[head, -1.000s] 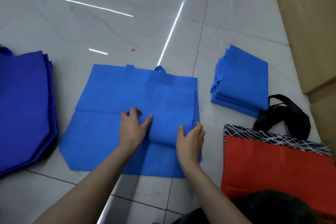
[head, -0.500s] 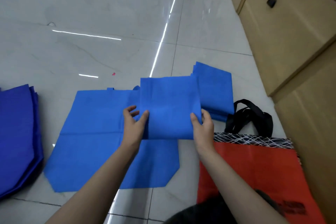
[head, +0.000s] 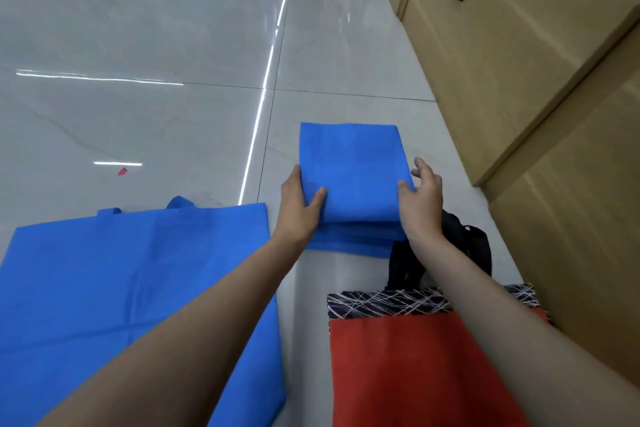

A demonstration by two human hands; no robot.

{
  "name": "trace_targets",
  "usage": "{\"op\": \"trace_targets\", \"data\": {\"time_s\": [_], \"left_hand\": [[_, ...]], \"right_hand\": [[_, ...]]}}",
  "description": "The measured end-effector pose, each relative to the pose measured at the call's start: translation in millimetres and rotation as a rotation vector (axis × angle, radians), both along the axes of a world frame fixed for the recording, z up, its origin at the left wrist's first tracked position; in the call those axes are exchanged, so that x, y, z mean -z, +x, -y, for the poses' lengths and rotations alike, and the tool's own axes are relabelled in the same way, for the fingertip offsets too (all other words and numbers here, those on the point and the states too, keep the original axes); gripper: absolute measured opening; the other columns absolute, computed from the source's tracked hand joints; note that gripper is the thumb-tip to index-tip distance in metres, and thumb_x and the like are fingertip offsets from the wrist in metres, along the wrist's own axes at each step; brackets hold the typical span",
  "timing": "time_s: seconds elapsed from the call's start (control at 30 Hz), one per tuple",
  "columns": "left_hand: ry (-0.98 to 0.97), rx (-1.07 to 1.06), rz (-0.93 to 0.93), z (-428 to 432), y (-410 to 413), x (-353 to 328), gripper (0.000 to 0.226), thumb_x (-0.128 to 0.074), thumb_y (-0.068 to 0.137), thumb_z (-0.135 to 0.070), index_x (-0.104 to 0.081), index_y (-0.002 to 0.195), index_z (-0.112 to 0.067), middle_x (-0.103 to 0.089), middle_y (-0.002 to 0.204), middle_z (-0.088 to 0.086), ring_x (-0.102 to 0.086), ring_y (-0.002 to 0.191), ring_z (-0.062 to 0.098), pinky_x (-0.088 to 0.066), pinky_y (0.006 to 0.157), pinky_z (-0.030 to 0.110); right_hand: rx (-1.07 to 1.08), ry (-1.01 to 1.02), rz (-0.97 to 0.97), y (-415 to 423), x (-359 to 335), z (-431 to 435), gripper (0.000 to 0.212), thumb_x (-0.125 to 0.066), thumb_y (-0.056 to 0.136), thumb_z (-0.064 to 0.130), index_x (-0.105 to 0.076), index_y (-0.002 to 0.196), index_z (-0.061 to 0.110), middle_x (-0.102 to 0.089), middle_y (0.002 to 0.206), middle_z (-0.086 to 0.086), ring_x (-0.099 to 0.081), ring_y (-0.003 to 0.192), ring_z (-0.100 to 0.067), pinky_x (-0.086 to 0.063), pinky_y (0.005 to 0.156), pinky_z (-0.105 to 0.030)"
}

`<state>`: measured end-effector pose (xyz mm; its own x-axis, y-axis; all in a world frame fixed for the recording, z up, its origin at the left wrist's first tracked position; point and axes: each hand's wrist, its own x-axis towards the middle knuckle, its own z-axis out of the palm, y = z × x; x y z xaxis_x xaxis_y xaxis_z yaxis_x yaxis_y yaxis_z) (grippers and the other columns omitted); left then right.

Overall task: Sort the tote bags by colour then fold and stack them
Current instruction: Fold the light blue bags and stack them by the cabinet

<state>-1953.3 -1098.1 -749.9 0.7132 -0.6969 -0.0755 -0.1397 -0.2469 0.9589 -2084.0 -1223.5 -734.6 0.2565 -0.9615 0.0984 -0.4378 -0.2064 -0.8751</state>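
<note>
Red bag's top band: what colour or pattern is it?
The top band is black with crisscrossing white lines, clearest in the head view.

Folded blue bag (head: 349,166) atop stack (head: 353,241) (blue), unfolded bag (head: 104,288) beside
</note>
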Motion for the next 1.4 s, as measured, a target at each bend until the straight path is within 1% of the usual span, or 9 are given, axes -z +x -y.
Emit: {"op": "trace_targets", "data": {"time_s": [0.1, 0.2, 0.4, 0.53, 0.67, 0.83, 1.03, 1.17, 1.4], "left_hand": [[0.186, -0.019, 0.2, 5.6, 5.0, 23.0, 0.064, -0.052, 0.095, -0.027, -0.02, 0.148, -0.012, -0.028, 0.148, 0.014, -0.028, 0.136, 0.028, -0.024, 0.112, 0.036], [0.224, -0.039, 0.087, 8.0, 11.1, 34.5, 0.063, -0.049, 0.096, -0.035, -0.02, 0.149, -0.019, -0.033, 0.144, 0.012, -0.037, 0.129, 0.026, -0.032, 0.099, 0.028], [0.17, -0.03, 0.059, 7.6, 18.7, 37.4, 0.061, -0.052, 0.092, -0.043, -0.029, 0.145, -0.021, -0.043, 0.137, 0.006, -0.048, 0.12, 0.02, -0.038, 0.098, 0.028], [0.085, -0.047, -0.024, -10.2, 14.2, 35.9, 0.063, -0.053, 0.092, -0.04, -0.027, 0.147, -0.022, -0.041, 0.138, 0.005, -0.049, 0.116, 0.017, -0.039, 0.097, 0.028], [0.13, -0.084, -0.006, -49.3, 19.8, 33.8, 0.059, -0.052, 0.094, -0.037, -0.031, 0.145, -0.016, -0.042, 0.139, 0.001, -0.048, 0.111, 0.01, -0.036, 0.089, 0.023], [0.207, -0.003, 0.208, -125.4, 32.9, 33.2, 0.04, -0.052, 0.095, -0.025, -0.047, 0.132, -0.011, -0.049, 0.133, 0.003, -0.051, 0.117, 0.015, -0.035, 0.091, 0.021], [0.393, 0.204, 0.473, -253.5, 27.2, 45.3, 0.059, -0.039, 0.086, -0.046, -0.057, 0.123, -0.004, -0.055, 0.124, 0.013, -0.053, 0.114, 0.021, -0.031, 0.094, 0.017], [0.491, 0.171, 0.529, -322.3, 25.3, 53.9, 0.055, -0.04, 0.085, -0.042, -0.061, 0.117, -0.002, -0.059, 0.122, 0.017, -0.059, 0.109, 0.033, -0.035, 0.094, 0.026], [0.533, 0.207, 0.457, -402.6, 20.7, 54.2, 0.099, -0.028, 0.071, -0.085, -0.052, 0.131, -0.011, -0.047, 0.139, 0.006, -0.046, 0.125, 0.021, -0.031, 0.103, 0.027]], "right_hand": [[-0.065, -0.01, -0.134, 1.0, 22.3, -1.4, 0.044, -0.046, 0.097, 0.006, -0.041, 0.141, 0.009, -0.037, 0.135, -0.015, -0.043, 0.121, -0.026, -0.027, 0.087, -0.01], [-0.165, -0.405, -0.437, -3.0, 32.7, -11.1, 0.041, -0.048, 0.096, 0.029, -0.051, 0.135, 0.014, -0.038, 0.142, -0.018, -0.035, 0.129, -0.037, -0.028, 0.107, -0.041], [-0.549, -0.705, -0.843, -9.2, 57.3, -23.5, 0.066, -0.04, 0.078, 0.063, -0.057, 0.13, 0.025, -0.057, 0.132, -0.01, -0.054, 0.117, -0.04, -0.04, 0.093, -0.062], [-0.538, -0.636, -0.846, -3.8, 56.1, -16.2, 0.064, -0.073, 0.073, 0.048, -0.058, 0.129, 0.021, -0.056, 0.133, -0.014, -0.052, 0.118, -0.044, -0.038, 0.094, -0.063], [-0.511, -0.631, -0.79, 0.5, 38.5, -28.0, 0.071, -0.046, 0.079, 0.062, -0.052, 0.135, 0.018, -0.046, 0.141, -0.014, -0.039, 0.132, -0.04, -0.023, 0.106, -0.061], [-0.506, -0.815, -0.512, 19.2, 23.6, -81.9, 0.048, -0.046, 0.085, 0.041, -0.061, 0.118, 0.009, -0.056, 0.129, -0.015, -0.043, 0.123, -0.031, -0.028, 0.107, -0.05], [-0.962, -0.755, -0.442, 30.1, 50.3, -199.1, 0.033, -0.047, 0.082, 0.029, -0.067, 0.099, 0.009, -0.063, 0.113, -0.015, -0.06, 0.1, -0.03, -0.044, 0.091, -0.037], [-1.16, -0.785, -0.474, 15.8, 74.5, -275.2, 0.047, -0.077, 0.07, 0.039, -0.067, 0.107, 0.012, -0.062, 0.12, -0.012, -0.061, 0.109, -0.029, -0.049, 0.092, -0.043], [-1.222, -0.908, -0.55, 1.7, 102.7, -334.1, 0.051, -0.038, 0.082, 0.052, -0.071, 0.098, 0.016, -0.066, 0.117, -0.008, -0.064, 0.106, -0.027, -0.054, 0.083, -0.042]]}}
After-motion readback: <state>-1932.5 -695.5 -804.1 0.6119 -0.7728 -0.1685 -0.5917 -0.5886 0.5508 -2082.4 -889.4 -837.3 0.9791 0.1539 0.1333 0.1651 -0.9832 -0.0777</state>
